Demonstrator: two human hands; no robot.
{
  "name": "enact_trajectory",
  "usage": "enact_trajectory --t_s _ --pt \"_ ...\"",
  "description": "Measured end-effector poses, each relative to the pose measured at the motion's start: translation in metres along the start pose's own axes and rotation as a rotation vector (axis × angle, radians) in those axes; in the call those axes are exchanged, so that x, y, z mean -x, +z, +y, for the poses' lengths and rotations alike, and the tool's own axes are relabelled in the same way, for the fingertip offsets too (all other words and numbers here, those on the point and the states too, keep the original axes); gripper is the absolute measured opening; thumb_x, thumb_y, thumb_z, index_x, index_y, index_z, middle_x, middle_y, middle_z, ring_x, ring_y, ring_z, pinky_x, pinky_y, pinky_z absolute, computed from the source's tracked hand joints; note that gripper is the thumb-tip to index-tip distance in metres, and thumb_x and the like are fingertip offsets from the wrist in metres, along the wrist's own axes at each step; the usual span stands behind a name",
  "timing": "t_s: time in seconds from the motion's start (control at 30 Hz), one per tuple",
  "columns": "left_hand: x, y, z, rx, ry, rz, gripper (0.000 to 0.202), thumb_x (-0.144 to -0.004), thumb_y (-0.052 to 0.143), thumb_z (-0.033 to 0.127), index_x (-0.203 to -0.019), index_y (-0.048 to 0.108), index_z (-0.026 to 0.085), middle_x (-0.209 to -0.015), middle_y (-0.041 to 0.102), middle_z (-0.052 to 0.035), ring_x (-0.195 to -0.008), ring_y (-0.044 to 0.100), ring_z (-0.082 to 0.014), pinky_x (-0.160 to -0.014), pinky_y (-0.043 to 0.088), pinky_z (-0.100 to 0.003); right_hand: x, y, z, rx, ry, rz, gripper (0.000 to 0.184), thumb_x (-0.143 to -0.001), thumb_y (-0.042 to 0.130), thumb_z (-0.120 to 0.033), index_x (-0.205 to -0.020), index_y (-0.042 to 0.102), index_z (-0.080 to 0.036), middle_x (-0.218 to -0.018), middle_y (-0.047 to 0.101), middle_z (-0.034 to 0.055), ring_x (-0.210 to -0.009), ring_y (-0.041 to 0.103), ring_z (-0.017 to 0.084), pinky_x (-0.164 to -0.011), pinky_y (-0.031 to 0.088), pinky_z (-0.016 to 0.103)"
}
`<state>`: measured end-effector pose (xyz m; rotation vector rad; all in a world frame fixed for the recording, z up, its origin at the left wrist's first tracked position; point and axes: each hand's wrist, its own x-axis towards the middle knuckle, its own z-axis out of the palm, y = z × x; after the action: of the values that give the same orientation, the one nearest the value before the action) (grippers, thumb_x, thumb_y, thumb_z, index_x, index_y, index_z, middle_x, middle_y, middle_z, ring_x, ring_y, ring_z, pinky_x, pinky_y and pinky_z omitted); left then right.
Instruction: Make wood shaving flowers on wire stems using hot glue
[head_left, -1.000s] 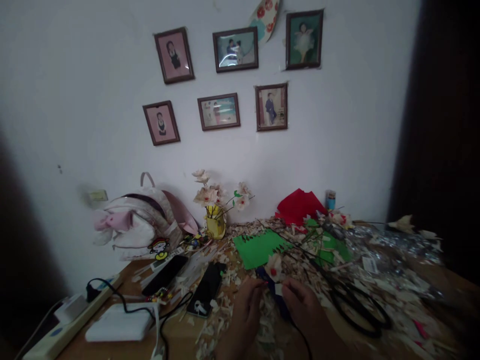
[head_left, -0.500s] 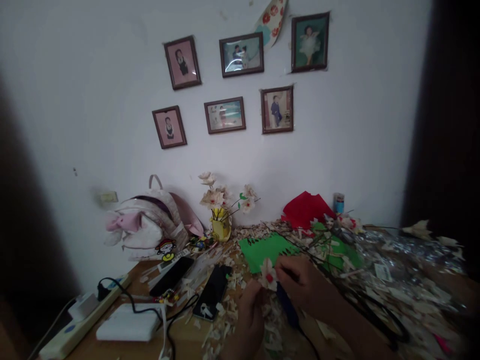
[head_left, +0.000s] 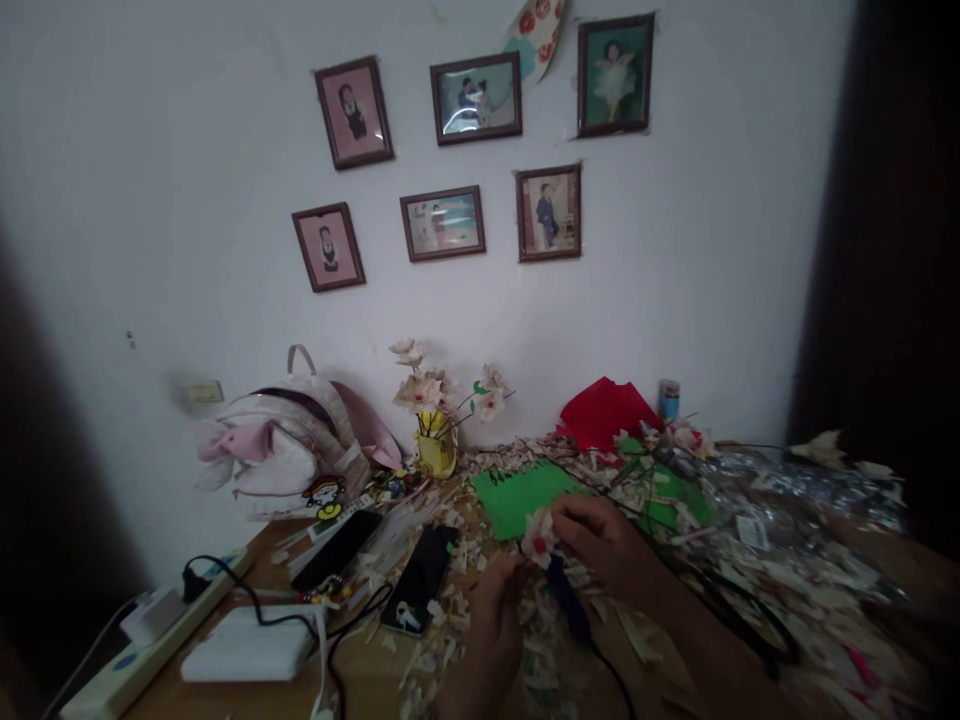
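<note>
A handmade flower (head_left: 538, 540) with pale petals and a red centre is between my two hands, low in the middle of the view. My left hand (head_left: 493, 625) is closed at its lower left side, the fingertips pinched where the dark stem seems to start. From the right, my right hand (head_left: 600, 540) pinches the edge of a petal between thumb and fingers. Just below the flower is a dark blue tool handle (head_left: 570, 605) with a black cord; its tip is hidden. Behind the flower lies a green sheet (head_left: 517, 497) with small dark pieces along its far edge.
Pale scraps (head_left: 544, 650) litter the table. A yellow vase (head_left: 436, 452) with similar flowers stands by the wall. To the left are phones (head_left: 420, 580), a white power bank (head_left: 247, 645), a power strip (head_left: 161, 640) and a backpack (head_left: 300, 450). Clear plastic (head_left: 780, 500) and red material (head_left: 609, 415) lie right.
The view has shifted slightly. The flower has turned a little and sits fuller beside my right fingers, and more of the blue handle shows below it. Both hands stay at the flower.
</note>
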<state>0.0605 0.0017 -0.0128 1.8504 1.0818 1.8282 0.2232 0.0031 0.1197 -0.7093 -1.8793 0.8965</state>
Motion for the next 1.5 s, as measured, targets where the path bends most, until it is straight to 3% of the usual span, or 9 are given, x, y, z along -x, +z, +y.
enact_trajectory --t_s 0.33,0.47,0.7,0.93,1.1,1.37,1.5 --pt "-0.006 0.001 0.011 0.019 0.035 -0.040 0.032 -0.090 0.040 0.039 -0.100 0.065 0.023 -0.095 0.069 -0.0074 -0.085 0.063 -0.0190 -0.077 0.052 -0.030 -0.002 0.001 0.004 0.010 -0.016 -0.007 0.028 -0.084 0.041 -0.033 -0.059 0.044 -0.021 -0.056 0.036 -0.0060 -0.055 0.036 0.011 -0.052 0.029 0.023" --pt "-0.004 0.002 0.009 -0.011 0.003 0.002 0.028 -0.090 0.043 0.036 -0.101 0.065 0.022 -0.098 0.068 -0.0079 -0.089 0.062 -0.0190 -0.080 0.051 -0.031 0.000 0.001 0.004 -0.022 0.005 -0.002 0.027 -0.083 0.043 -0.032 -0.059 0.044 -0.021 -0.055 0.036 -0.0064 -0.053 0.034 0.011 -0.050 0.027 0.023" --pt "-0.002 0.001 0.007 0.000 -0.025 -0.031 0.028 -0.090 0.041 0.035 -0.101 0.064 0.021 -0.092 0.068 -0.0080 -0.081 0.062 -0.0180 -0.074 0.051 -0.029 -0.001 0.000 0.005 -0.056 0.026 0.006 0.026 -0.083 0.043 -0.031 -0.059 0.044 -0.020 -0.055 0.037 -0.0065 -0.051 0.033 0.010 -0.049 0.026 0.023" --pt "-0.001 0.000 0.002 0.025 0.002 -0.065 0.027 -0.090 0.042 0.032 -0.102 0.064 0.020 -0.097 0.068 -0.0088 -0.086 0.063 -0.0182 -0.076 0.052 -0.029 -0.001 0.000 0.004 -0.016 0.049 0.002 0.028 -0.085 0.042 -0.031 -0.059 0.041 -0.020 -0.056 0.035 -0.0065 -0.052 0.033 0.009 -0.048 0.025 0.023" --pt "-0.004 0.003 0.009 0.035 0.017 -0.044 0.025 -0.089 0.045 0.031 -0.098 0.065 0.020 -0.090 0.069 -0.0075 -0.082 0.064 -0.0175 -0.074 0.053 -0.027 -0.001 -0.001 0.009 -0.061 0.047 -0.016 0.030 -0.087 0.041 -0.032 -0.059 0.039 -0.020 -0.056 0.034 -0.0069 -0.049 0.030 0.008 -0.045 0.023 0.022" --pt "0.001 0.003 -0.003 0.098 0.001 -0.040 0.026 -0.090 0.045 0.032 -0.104 0.064 0.024 -0.099 0.069 -0.0081 -0.089 0.064 -0.0184 -0.080 0.053 -0.029 -0.002 0.001 0.012 -0.090 0.058 0.005 0.037 -0.087 0.043 -0.045 -0.060 0.042 -0.020 -0.056 0.034 -0.0066 -0.048 0.029 0.008 -0.043 0.022 0.021" --pt "0.001 0.002 -0.004 0.121 -0.004 -0.054 0.026 -0.089 0.046 0.031 -0.103 0.066 0.022 -0.099 0.068 -0.0093 -0.090 0.064 -0.0194 -0.082 0.053 -0.031 -0.003 0.002 0.014 -0.128 0.059 0.007 0.041 -0.087 0.043 -0.051 -0.062 0.050 -0.019 -0.054 0.034 -0.0072 -0.048 0.029 0.008 -0.043 0.021 0.021"
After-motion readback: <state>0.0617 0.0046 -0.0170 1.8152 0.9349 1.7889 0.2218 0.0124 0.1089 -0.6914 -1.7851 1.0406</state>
